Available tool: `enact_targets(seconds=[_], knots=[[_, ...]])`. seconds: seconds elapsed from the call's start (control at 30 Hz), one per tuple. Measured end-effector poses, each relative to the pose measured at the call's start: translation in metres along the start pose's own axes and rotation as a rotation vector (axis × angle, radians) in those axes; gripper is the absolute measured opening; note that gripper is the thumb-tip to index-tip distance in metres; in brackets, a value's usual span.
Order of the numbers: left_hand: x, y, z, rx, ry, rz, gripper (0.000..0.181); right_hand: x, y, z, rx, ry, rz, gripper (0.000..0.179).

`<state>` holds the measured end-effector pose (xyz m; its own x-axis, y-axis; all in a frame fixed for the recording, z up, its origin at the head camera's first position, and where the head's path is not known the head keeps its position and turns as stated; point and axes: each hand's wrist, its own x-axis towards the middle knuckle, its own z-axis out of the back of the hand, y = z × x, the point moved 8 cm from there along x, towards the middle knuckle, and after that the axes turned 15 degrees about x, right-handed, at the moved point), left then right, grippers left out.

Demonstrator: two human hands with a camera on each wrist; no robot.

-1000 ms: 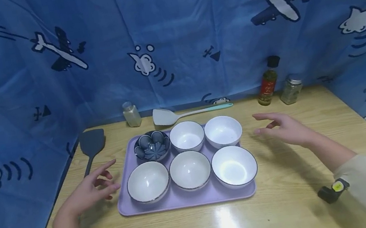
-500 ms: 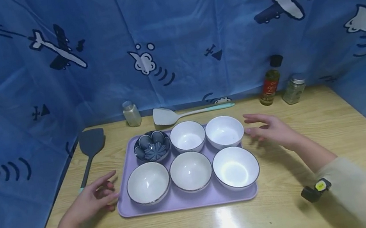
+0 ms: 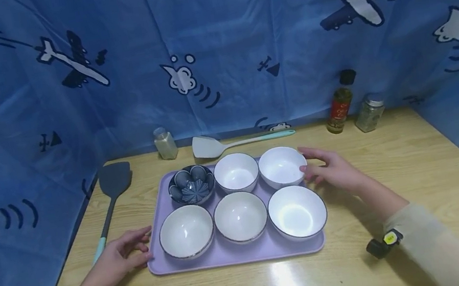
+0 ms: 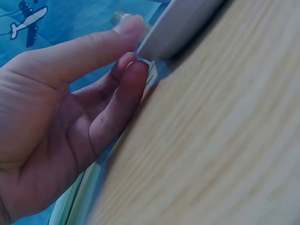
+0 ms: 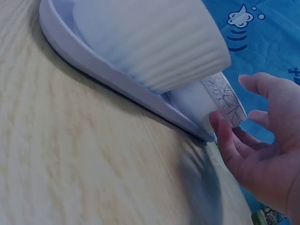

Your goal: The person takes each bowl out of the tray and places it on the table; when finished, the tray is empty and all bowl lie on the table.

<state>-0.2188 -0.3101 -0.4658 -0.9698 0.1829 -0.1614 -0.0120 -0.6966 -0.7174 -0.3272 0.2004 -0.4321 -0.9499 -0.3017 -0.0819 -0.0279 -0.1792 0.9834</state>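
A lilac tray point(image 3: 268, 252) carries several bowls in two rows. At its back left is a dark blue patterned bowl point(image 3: 192, 185); the others are white inside. My left hand point(image 3: 115, 259) is at the tray's left edge, and in the left wrist view its thumb point(image 4: 130, 26) and fingertips point(image 4: 136, 70) lie on either side of the tray's rim point(image 4: 176, 28), not closed on it. On the other side, my right hand point(image 3: 334, 172) has its fingertips right at the back right bowl point(image 3: 283, 167), whose outside shows a line pattern. A ribbed white bowl point(image 5: 154, 42) stands in front of that one.
A dark spatula point(image 3: 115, 180) lies left of the tray, its handle running toward my left hand. Behind the tray are a shaker jar point(image 3: 165, 143) and a pale spatula point(image 3: 208, 146). An oil bottle point(image 3: 339, 107) and a spice jar point(image 3: 369, 113) stand back right, before a blue curtain point(image 3: 218, 65).
My right hand has moved left to the back right bowl. My left hand has come down and nearer to the tray's left edge, uncovering more of the dark spatula's handle.
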Motion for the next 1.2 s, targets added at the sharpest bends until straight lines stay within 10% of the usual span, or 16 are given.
enact_targets(seconds=[0.37,0.6,1.2], knots=[[0.002,-0.006,-0.001,0.088,-0.041,-0.072,0.062,-0.001,-0.017,-0.01,0.236,0.026,-0.013,0.073],[0.001,0.003,-0.003,0.157,-0.051,-0.002,0.067,-0.001,-0.019,-0.017,0.255,-0.011,-0.018,0.071],[-0.001,0.004,-0.006,0.129,-0.074,-0.055,0.065,-0.005,-0.002,-0.016,0.47,-0.06,-0.056,0.069]])
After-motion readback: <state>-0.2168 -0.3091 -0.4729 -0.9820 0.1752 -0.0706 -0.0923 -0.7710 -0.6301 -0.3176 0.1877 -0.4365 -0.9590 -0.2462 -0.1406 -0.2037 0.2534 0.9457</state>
